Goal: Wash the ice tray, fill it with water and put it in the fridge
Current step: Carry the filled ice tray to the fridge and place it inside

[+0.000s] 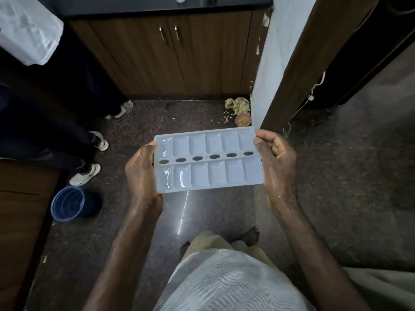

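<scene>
A pale blue plastic ice tray (207, 160) is held level above the dark floor, in the middle of the head view. It has two rows of rectangular cells and a row of oval holes down its centre. Water glints in the cells at its left end. My left hand (141, 173) grips the tray's left short edge, thumb on top. My right hand (276, 167) grips the right short edge the same way. Both hands look wet.
Brown cabinet doors (170, 52) under a dark counter stand ahead. A person's legs and white shoes (86, 173) are at the left, beside a blue bucket (67, 203). A white wall corner (265, 75), scraps and a small bowl (243, 119) lie ahead right.
</scene>
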The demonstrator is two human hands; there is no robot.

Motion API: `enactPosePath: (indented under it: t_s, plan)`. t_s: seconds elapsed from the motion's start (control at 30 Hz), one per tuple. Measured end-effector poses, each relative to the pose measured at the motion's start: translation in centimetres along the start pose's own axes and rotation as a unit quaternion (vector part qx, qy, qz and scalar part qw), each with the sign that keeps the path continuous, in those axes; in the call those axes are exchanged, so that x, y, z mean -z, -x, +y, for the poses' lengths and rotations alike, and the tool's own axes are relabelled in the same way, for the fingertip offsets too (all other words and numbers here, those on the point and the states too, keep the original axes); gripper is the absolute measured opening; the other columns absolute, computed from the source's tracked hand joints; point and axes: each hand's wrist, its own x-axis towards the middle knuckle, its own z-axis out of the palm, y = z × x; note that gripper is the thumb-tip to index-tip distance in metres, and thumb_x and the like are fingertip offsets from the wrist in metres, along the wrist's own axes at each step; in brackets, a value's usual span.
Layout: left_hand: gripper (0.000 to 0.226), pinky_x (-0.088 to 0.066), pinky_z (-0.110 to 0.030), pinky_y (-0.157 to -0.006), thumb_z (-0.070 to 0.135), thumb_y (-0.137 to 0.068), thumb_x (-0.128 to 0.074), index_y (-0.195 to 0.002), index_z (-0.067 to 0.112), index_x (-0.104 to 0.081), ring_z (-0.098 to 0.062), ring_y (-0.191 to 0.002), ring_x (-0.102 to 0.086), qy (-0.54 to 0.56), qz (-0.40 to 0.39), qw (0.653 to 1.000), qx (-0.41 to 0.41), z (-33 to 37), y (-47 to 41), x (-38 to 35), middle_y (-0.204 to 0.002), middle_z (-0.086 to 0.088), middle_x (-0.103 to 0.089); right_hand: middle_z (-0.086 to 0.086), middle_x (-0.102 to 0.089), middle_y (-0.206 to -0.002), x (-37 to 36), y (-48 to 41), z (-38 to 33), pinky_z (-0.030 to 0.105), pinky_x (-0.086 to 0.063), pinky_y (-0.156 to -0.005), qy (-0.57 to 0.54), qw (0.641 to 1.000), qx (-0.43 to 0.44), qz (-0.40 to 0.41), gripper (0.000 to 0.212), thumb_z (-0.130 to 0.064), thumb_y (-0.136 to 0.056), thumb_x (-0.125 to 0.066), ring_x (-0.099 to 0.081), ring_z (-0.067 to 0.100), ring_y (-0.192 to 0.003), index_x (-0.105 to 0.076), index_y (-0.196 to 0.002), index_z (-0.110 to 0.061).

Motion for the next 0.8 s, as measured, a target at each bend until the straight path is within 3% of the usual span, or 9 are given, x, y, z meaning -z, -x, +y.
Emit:
enactPosePath:
  t_s: [0.37,0.47,0.67,0.8]
  plan:
    - [0.023,-0.047,-0.024,-0.052,0.028,-0.098,-0.064,-0.078,0.017,-0.065,-0.011,-0.058,-0.060,-0.016,-0.003,1.000,-0.012,-2.2,4.6,-18.3,-0.067,0.004,-0.061,-0.007,-0.077,-0.097,14.4,-12.2,0.0,0.050,-0.061,-0.082,0.002,1.000,0.002,0.029,0.011,-0.025,-0.094,-0.066,-0.073,0.017,-0.091,-0.071,-0.096,-0.035]
    - [0.019,-0.050,-0.029,-0.059,0.029,-0.097,-0.064,-0.085,0.016,-0.070,-0.016,-0.065,-0.064,-0.025,-0.008,1.000,-0.009,-2.5,4.6,-22.3,-0.074,-0.001,-0.066,-0.008,-0.076,-0.096,17.0,-15.4,0.2,0.046,-0.059,-0.081,0.001,1.000,0.006,0.026,0.010,-0.025,-0.095,-0.065,-0.070,0.012,-0.088,-0.069,-0.095,-0.033]
    - [0.025,-0.049,-0.032,-0.063,0.030,-0.098,-0.063,-0.077,0.020,-0.071,-0.014,-0.065,-0.065,-0.030,-0.008,0.999,-0.014,-3.4,4.4,-29.9,-0.068,0.004,-0.067,-0.009,-0.071,-0.092,21.4,-22.4,0.5,0.034,-0.054,-0.074,0.005,0.999,0.032,0.010,0.003,-0.028,-0.098,-0.062,-0.065,0.008,-0.083,-0.065,-0.096,-0.027]
    - [0.024,-0.051,-0.041,-0.071,0.041,-0.090,-0.065,-0.085,0.019,-0.073,-0.021,-0.074,-0.068,-0.033,0.001,0.999,-0.013,-3.6,5.1,-34.6,-0.076,0.000,-0.070,-0.012,-0.068,-0.091,24.6,-26.5,0.2,0.023,-0.052,-0.071,0.006,1.000,0.026,0.000,0.004,-0.022,-0.100,-0.063,-0.062,0.000,-0.079,-0.065,-0.102,-0.019]
